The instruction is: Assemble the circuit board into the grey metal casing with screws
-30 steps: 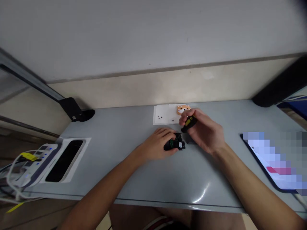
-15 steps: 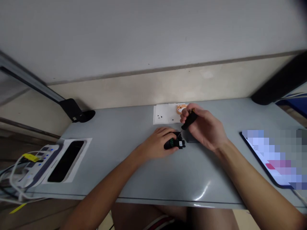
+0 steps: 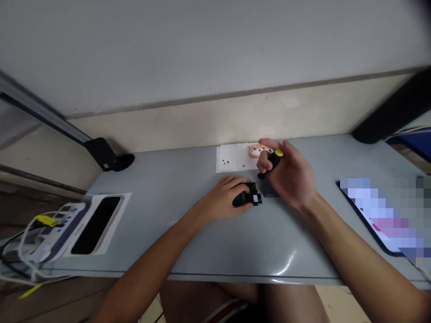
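Screwdriver [image 3: 274, 161] at black device [image 3: 248, 198]
Left hand [image 3: 226, 200] clamps device, right hand [image 3: 293, 181] grips screwdriver; white paper [image 3: 230, 154] near back edge of worktop [image 3: 235, 251].

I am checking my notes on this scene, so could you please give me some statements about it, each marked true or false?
1. The left hand holds the black device. True.
2. The right hand is empty. False: it holds a screwdriver.
3. Several small dark pieces lie on the white paper. True.
4. The dark-screened phone lies at the right of the view. False: it lies at the left, beside the power strip.
5. The screwdriver's end cap is yellow. True.
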`<state>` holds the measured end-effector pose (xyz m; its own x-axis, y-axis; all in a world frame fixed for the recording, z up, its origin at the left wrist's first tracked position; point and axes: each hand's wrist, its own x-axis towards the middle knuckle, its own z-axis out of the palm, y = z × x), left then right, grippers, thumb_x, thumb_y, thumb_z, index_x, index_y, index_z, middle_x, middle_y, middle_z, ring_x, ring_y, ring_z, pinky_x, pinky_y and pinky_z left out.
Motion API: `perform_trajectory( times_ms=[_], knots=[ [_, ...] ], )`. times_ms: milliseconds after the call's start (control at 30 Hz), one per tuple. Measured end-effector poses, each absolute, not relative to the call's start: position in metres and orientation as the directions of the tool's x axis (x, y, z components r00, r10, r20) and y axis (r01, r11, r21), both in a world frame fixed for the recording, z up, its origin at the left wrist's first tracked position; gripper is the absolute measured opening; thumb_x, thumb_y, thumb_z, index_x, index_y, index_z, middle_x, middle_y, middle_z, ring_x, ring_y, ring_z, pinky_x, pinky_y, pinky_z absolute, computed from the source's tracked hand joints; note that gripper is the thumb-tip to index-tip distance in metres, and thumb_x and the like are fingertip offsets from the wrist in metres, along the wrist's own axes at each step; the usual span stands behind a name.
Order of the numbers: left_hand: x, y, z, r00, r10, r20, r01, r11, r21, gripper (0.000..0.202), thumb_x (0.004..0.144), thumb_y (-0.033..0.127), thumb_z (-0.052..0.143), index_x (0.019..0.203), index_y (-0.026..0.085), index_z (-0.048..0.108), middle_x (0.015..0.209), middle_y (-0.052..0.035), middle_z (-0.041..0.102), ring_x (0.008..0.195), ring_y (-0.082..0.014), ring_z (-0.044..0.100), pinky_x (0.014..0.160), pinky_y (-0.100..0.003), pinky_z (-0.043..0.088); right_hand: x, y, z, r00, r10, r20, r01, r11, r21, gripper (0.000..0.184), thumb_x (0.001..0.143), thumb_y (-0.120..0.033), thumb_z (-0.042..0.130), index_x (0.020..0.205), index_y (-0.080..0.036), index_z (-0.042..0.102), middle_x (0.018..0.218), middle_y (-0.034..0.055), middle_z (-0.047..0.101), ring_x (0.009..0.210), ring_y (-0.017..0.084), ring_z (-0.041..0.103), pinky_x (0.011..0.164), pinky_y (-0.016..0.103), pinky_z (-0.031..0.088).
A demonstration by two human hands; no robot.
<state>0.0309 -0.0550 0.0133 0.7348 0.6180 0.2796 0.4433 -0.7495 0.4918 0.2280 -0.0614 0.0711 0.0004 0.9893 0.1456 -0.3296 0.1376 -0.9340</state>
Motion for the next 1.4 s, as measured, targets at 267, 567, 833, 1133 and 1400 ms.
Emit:
perform_trajectory(
  times_ms=[267, 567, 833, 1133, 1400],
  knots=[
    [0.031, -0.054, 0.013, 0.749, 0.597, 0.289, 0.447, -0.776, 0.444, 0.015, 0.093, 0.031, 0.072, 0.105, 0.022, 0.069, 0.131, -0.0076, 0.069, 0.125, -0.0265, 0.062, 0.112, -0.045, 0.047, 0.231, -0.061, 0.072, 0.018, 0.998, 0.056, -0.48, 0.057, -0.876, 0.045, 0.068, -0.04, 0.091, 0.065, -0.023, 0.049, 0.085, 0.0, 0.062, 0.085, 0.017, 0.063, 0.077, 0.029, 0.051],
    [0.032, -0.054, 0.012, 0.737, 0.618, 0.272, 0.464, -0.756, 0.461, 0.019, 0.092, 0.033, 0.073, 0.106, 0.023, 0.067, 0.129, -0.0077, 0.069, 0.122, -0.0263, 0.064, 0.111, -0.045, 0.047, 0.232, -0.061, 0.078, -0.03, 0.995, 0.098, -0.373, 0.079, -0.924, 0.045, 0.086, -0.072, 0.064, 0.08, -0.028, 0.064, 0.058, -0.0045, 0.034, 0.052, 0.014, 0.037, 0.054, 0.032, 0.042],
    [0.032, -0.054, 0.013, 0.727, 0.634, 0.264, 0.472, -0.74, 0.479, 0.023, 0.089, 0.032, 0.074, 0.106, 0.023, 0.063, 0.128, -0.0082, 0.07, 0.122, -0.0273, 0.065, 0.11, -0.046, 0.048, 0.228, -0.065, 0.072, -0.044, 0.992, 0.118, -0.384, 0.092, -0.919, 0.047, 0.07, -0.064, 0.086, 0.071, -0.026, 0.058, 0.091, 0.0017, 0.063, 0.088, 0.019, 0.061, 0.08, 0.033, 0.051],
    [0.031, -0.056, 0.017, 0.732, 0.634, 0.249, 0.482, -0.74, 0.47, 0.017, 0.094, 0.035, 0.07, 0.107, 0.024, 0.068, 0.131, -0.0068, 0.069, 0.122, -0.0262, 0.065, 0.112, -0.046, 0.048, 0.235, -0.067, 0.073, 0.016, 0.945, 0.327, 0.057, 0.325, -0.944, 0.045, 0.093, -0.071, 0.056, 0.094, -0.028, 0.068, 0.082, 0.0009, 0.06, 0.079, 0.018, 0.058, 0.076, 0.033, 0.047],
    [0.03, -0.055, 0.015, 0.748, 0.586, 0.311, 0.442, -0.789, 0.426, 0.018, 0.093, 0.032, 0.073, 0.107, 0.022, 0.068, 0.128, -0.0077, 0.071, 0.119, -0.0247, 0.067, 0.109, -0.042, 0.049, 0.241, -0.068, 0.077, 0.145, 0.915, 0.377, 0.437, 0.283, -0.854, 0.04, 0.089, -0.058, 0.07, 0.072, -0.026, 0.054, 0.061, -0.002, 0.054, 0.058, 0.016, 0.043, 0.06, 0.032, 0.034]
  ],
)
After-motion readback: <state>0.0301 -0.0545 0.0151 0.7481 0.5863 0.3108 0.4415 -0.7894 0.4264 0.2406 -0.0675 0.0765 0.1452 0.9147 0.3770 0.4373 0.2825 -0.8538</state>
